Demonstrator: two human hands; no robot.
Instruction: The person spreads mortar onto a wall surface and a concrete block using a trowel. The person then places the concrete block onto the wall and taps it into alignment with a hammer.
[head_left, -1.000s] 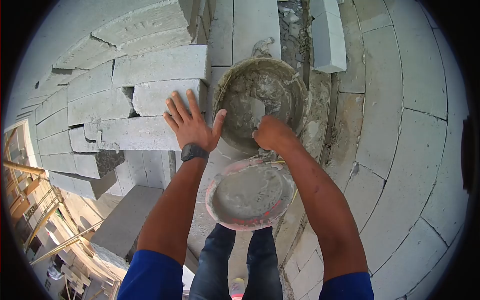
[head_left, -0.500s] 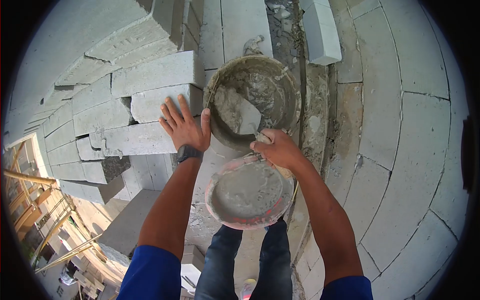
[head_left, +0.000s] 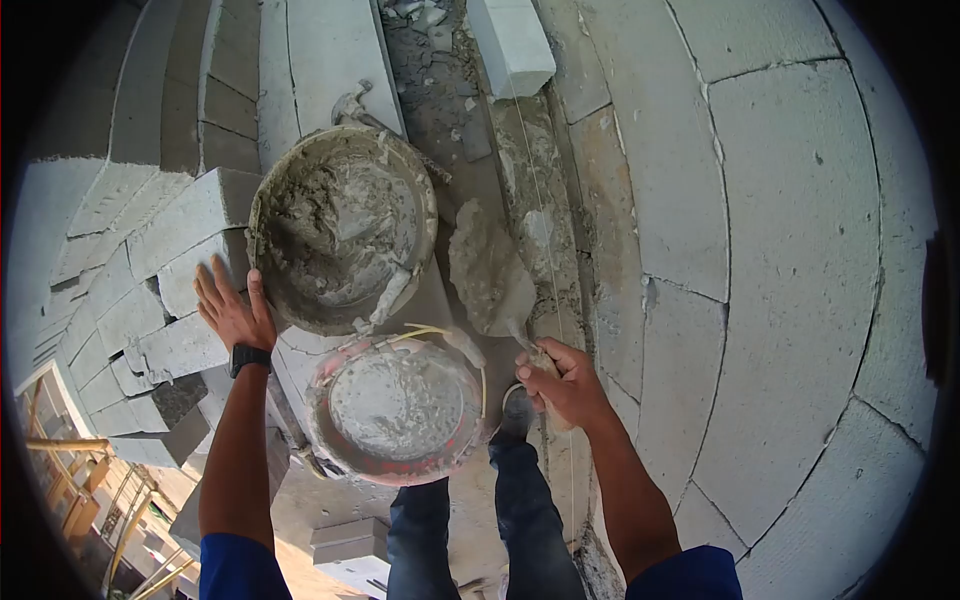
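My right hand point(head_left: 565, 385) is wrapped round the handle of a trowel point(head_left: 515, 303). A heap of wet grey mortar point(head_left: 484, 262) covers most of its blade, which is held out to the right of a round mortar tub point(head_left: 427, 205). More mortar lies inside that tub. My left hand point(head_left: 236, 312) is spread open against the pale blocks point(head_left: 195, 275), its thumb at the tub's left rim. Just in front of my legs sits a reddish-rimmed bucket point(head_left: 335, 440) with grey, watery contents and a yellow handle cord.
At right rises a wall of large grey blocks point(head_left: 780, 200). A thin string point(head_left: 556, 290) runs along the mortar-smeared strip point(head_left: 535, 200) at its foot. One loose block point(head_left: 510, 45) stands on that strip. Stacked blocks fill the left; bamboo poles point(head_left: 125, 500) show lower left.
The trowel has come out of the tub with mortar on it and moved right. My left hand stays by the tub's rim. The view has shifted to the right.
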